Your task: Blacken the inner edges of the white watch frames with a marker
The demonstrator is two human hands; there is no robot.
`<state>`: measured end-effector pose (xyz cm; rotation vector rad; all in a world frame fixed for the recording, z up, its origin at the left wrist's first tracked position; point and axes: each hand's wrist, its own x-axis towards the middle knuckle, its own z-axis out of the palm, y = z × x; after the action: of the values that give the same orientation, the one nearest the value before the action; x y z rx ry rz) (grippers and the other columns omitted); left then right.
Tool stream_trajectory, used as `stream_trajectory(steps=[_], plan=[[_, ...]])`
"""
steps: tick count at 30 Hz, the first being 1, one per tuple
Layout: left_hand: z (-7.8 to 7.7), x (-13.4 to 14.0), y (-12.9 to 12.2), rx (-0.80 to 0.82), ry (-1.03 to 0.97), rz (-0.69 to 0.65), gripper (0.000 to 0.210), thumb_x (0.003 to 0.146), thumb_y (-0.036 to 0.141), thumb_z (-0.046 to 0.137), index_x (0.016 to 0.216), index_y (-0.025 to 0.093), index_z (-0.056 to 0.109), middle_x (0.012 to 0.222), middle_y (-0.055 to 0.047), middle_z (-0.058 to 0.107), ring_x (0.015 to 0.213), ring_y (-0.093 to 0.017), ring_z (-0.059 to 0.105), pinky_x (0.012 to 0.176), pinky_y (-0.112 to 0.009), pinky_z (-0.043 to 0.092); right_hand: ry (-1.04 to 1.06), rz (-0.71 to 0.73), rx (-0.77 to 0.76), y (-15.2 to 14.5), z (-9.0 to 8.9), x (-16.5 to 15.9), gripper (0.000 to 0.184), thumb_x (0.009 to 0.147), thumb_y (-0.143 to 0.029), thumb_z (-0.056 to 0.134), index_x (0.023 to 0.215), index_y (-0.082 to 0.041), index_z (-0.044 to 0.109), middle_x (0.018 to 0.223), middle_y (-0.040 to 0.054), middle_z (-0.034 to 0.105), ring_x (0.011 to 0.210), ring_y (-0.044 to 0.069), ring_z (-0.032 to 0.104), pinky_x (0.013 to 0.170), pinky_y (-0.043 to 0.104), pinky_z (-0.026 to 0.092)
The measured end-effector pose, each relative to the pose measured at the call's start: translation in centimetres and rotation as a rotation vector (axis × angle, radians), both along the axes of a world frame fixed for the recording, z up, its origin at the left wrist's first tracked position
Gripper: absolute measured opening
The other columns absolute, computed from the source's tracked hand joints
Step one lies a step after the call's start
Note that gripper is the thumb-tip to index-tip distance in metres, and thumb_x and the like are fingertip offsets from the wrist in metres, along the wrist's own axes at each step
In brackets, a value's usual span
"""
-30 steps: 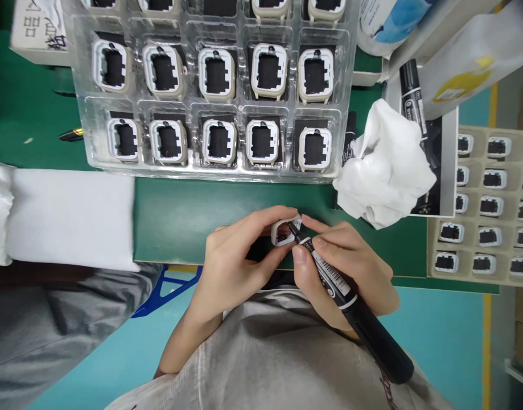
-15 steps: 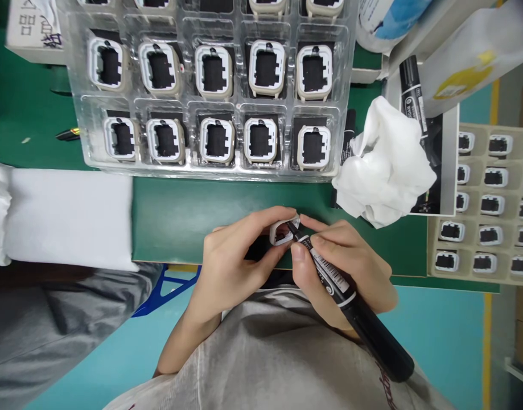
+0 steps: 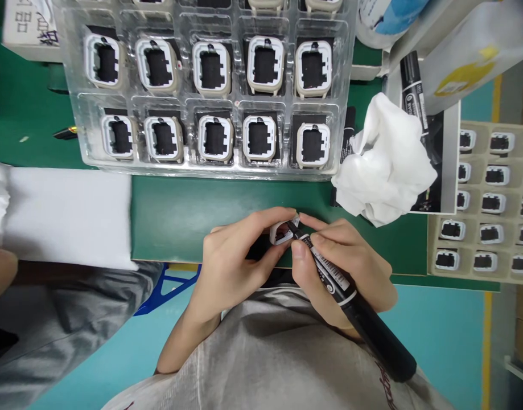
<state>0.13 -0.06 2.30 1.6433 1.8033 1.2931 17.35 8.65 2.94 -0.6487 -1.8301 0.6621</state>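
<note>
Between the thumb and fingers of my left hand [image 3: 239, 250] is a small white frame, like a watch case [image 3: 276, 234], tilted so its opening faces right. My right hand [image 3: 346, 262] grips a black marker pen [image 3: 336, 285], whose tip reaches the inner edge of the frame. A fingertip of my right hand is at the frame's upper edge. Beyond my hands, a clear plastic tray [image 3: 238, 103] holds rows of similar white frames, each in its own pocket over a black piece.
A crumpled white cloth [image 3: 383, 162] lies right of the tray, near another marker [image 3: 412, 91] and a translucent bottle [image 3: 478, 57]. At the far right stands a beige tray [image 3: 470, 273] of frames. A white sheet [image 3: 69, 216] lies left, beside a neighbouring person's arm [image 3: 0, 273].
My hands, the marker and the frame stay almost in place. At the left edge, the neighbouring person's arm has come into view. The whole scene has shifted very slightly.
</note>
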Motion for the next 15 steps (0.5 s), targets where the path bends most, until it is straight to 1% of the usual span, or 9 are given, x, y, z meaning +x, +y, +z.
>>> stream_trajectory(steps=[4, 8, 15], plan=[[0.04, 0.05, -0.07, -0.013, 0.004, 0.004, 0.042, 0.113, 0.014, 0.089, 0.149, 0.035, 0.082, 0.126, 0.001, 0.097, 0.097, -0.018, 0.095, 0.082, -0.025, 0.073, -0.003, 0.01, -0.001, -0.03, 0.06, 0.01, 0.029, 0.095, 0.001, 0.091, 0.108, -0.022, 0.08, 0.086, -0.0001, 0.083, 0.067, 0.02, 0.082, 0.085, 0.044, 0.09], [0.16, 0.11, -0.09, -0.018, -0.001, 0.013, 0.04, 0.115, 0.015, 0.088, 0.149, 0.036, 0.082, 0.126, 0.001, 0.097, 0.098, -0.018, 0.096, 0.084, -0.026, 0.074, 0.006, 0.021, 0.013, 0.1, -0.05, 0.05, 0.03, 0.094, 0.002, 0.091, 0.108, -0.021, 0.08, 0.085, -0.0004, 0.083, 0.066, 0.02, 0.083, 0.083, 0.043, 0.089], [0.07, 0.11, -0.12, -0.015, 0.005, 0.016, 0.037, 0.117, 0.021, 0.088, 0.15, 0.037, 0.083, 0.125, 0.001, 0.097, 0.095, -0.018, 0.095, 0.081, -0.027, 0.074, -0.002, 0.006, 0.002, 0.05, -0.1, -0.05, 0.029, 0.095, 0.001, 0.091, 0.107, -0.023, 0.08, 0.085, -0.0017, 0.083, 0.068, 0.02, 0.084, 0.084, 0.044, 0.09]])
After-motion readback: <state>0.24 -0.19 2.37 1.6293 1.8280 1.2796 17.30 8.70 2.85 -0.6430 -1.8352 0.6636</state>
